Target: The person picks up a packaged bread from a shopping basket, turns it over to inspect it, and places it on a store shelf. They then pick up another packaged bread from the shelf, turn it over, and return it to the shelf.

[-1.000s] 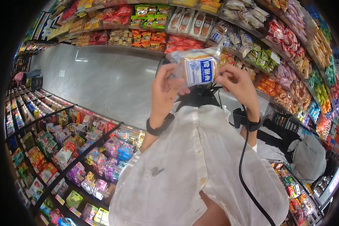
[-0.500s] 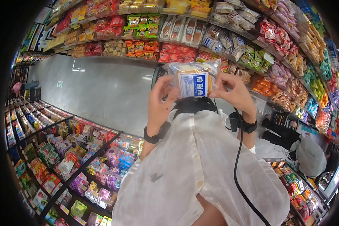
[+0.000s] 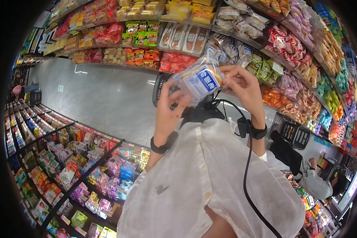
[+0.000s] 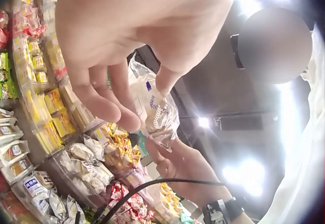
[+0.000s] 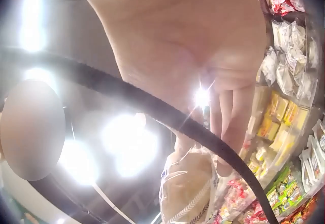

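Both hands hold a packaged bread (image 3: 202,81) in front of the waist, in a clear plastic wrapper with a blue and white label. It is tilted in the head view, its right end higher. My left hand (image 3: 169,109) pinches the left end of the wrapper between thumb and fingers. The right hand (image 3: 244,89) grips the other end, thumb in front and fingers curled behind. In the left wrist view, the wrapper (image 4: 157,107) shows between thumb and fingers. The right wrist view has the bread (image 5: 189,188) below the fingers, partly behind a black cable (image 5: 167,115).
Shelves of packaged snacks (image 3: 142,33) curve across the front and right. A lower display of colourful packets (image 3: 75,158) stands at left. A dark basket (image 3: 159,89) lies behind the left hand. At right are another basket (image 3: 293,133) and a bent-over person (image 3: 315,182).
The bread has turned from roughly level to a tilt, its right end rising. Both hands keep their hold. The person at right has shifted, and the head view has moved slightly.
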Action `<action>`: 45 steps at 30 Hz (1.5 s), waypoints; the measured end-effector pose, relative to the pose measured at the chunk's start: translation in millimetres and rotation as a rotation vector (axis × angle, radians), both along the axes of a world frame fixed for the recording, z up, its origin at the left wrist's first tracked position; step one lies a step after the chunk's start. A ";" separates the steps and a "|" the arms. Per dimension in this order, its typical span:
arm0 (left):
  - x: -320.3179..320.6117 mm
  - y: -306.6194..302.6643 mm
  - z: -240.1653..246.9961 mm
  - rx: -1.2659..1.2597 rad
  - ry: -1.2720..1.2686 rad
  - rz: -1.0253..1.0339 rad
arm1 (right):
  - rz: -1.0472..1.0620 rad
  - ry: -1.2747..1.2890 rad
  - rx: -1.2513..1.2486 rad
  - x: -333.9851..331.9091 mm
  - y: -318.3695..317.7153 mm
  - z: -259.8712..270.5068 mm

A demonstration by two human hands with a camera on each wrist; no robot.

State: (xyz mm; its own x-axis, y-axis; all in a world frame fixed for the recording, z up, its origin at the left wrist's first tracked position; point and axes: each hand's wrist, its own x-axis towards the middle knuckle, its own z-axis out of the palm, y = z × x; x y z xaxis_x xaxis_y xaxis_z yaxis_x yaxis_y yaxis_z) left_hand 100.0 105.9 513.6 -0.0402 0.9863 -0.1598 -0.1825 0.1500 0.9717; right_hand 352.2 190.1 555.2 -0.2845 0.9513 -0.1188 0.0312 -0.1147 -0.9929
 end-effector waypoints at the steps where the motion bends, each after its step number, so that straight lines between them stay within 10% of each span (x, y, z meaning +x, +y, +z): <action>1: 6.7 6.0 5.2 -0.011 0.023 -0.016 | -0.013 0.041 -0.064 6.5 5.9 -0.7; 13: 84.4 80.0 9.5 0.007 0.173 -0.059 | -0.594 -0.017 0.095 134.5 121.1 -50.7; 24: 135.7 110.6 7.8 -0.108 0.283 0.071 | -0.111 0.087 -0.405 155.6 189.9 -179.3; 35: 154.9 106.9 11.1 -0.215 0.348 0.221 | -0.414 0.757 -0.521 93.2 248.9 -352.0; 45: 105.1 95.3 3.1 -0.116 0.426 0.278 | -0.251 0.431 -0.623 118.3 241.5 -326.5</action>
State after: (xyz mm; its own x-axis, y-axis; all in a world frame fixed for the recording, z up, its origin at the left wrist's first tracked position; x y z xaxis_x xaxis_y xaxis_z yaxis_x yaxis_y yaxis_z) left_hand 205.1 201.2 516.6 -0.3835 0.9059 -0.1797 0.1773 0.2632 0.9483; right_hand 470.5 431.6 228.7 -0.2126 0.7881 -0.5777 -0.4413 -0.6049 -0.6628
